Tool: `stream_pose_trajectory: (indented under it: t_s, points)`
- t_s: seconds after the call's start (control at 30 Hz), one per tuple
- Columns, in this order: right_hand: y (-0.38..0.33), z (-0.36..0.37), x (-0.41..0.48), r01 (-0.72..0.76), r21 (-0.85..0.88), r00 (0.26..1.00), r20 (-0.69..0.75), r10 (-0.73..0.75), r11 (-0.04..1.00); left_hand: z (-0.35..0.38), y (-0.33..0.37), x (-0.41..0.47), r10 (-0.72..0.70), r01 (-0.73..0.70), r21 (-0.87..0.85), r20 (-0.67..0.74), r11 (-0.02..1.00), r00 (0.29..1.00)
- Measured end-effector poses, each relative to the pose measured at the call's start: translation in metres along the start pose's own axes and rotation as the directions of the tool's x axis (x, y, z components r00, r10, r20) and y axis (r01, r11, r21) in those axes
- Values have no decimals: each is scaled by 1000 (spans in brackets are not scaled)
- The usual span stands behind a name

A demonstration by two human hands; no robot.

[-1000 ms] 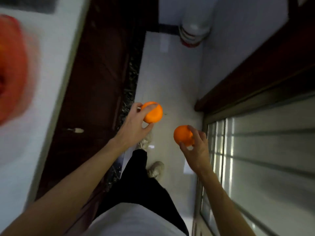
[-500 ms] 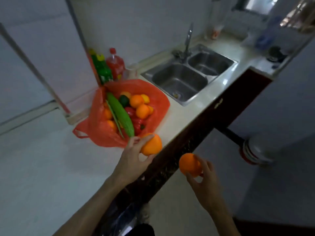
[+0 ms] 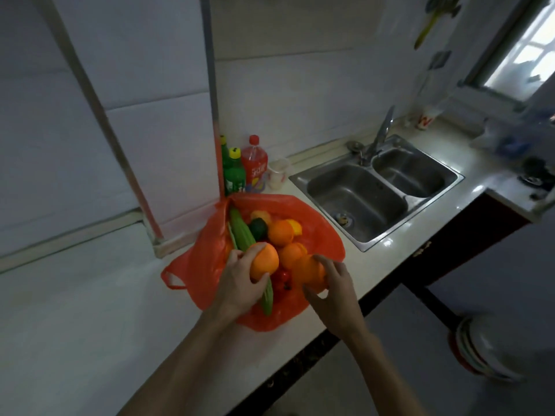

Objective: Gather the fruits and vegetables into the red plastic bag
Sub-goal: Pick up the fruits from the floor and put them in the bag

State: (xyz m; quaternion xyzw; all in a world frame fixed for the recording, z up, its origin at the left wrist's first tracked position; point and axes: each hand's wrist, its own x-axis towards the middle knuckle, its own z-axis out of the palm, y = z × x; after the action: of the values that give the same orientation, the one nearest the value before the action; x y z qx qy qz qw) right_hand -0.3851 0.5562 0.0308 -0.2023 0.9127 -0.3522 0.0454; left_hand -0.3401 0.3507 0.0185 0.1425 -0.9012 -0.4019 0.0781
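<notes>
Counter: pale white stone countertop (image 3: 90, 310), dark front edge.
Sink: double-bowl stainless steel sink (image 3: 375, 190), set at 2 o'clock of the bag.
Bag: crumpled red plastic bag (image 3: 207, 256), laid open on the counter, filled with oranges, a long green cucumber (image 3: 241, 232) and red produce.
Bottles: green and red plastic soda bottles (image 3: 244, 168), stood at 12 o'clock of the bag.
Left hand (image 3: 238, 283): closed around a round orange fruit (image 3: 264, 261), held over the bag mouth.
Right hand (image 3: 336, 292): wrapped on a second round orange fruit (image 3: 309, 271), at the bag's 3 o'clock rim.

The pale surface (image 3: 90, 310) carries the red plastic bag (image 3: 207, 265), three bottles (image 3: 240, 169), and a cup (image 3: 277, 175) beside the inset sink (image 3: 375, 190).
</notes>
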Motion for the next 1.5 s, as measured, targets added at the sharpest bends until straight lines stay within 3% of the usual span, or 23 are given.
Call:
stream_pose_trajectory:
  t_s: [0.3,0.53,0.7,0.83,0.97,1.1,1.17,1.33,1.5]
  points:
    - [21,7,114,-41,-107,989,134,56,993,33,3,63,-112,110,35,34,993,993]
    - [50,13,172,44,-281,978,208,16,959,70,2,97,-238,237,108,1,965,971]
    - [65,13,191,103,-322,954,300,-2,941,84,6,107,-262,266,268,-52,926,964]
    - [65,11,199,192,-320,944,320,-85,928,83,14,104,-299,312,260,-89,914,950]
    - [54,8,206,356,-221,904,327,-275,908,65,24,87,-293,337,190,-227,922,929]
    - [14,13,198,500,-10,803,380,-459,866,32,29,49,-342,431,139,-417,892,842]
    - [-9,24,186,584,81,716,416,-560,807,16,29,20,-369,489,136,-494,862,787]
    - [-62,63,127,746,232,435,540,-721,624,-7,24,-82,-491,702,65,-669,709,558]
    - [-99,95,37,843,349,139,594,-792,410,-1,19,-218,-594,855,-52,-741,516,313]
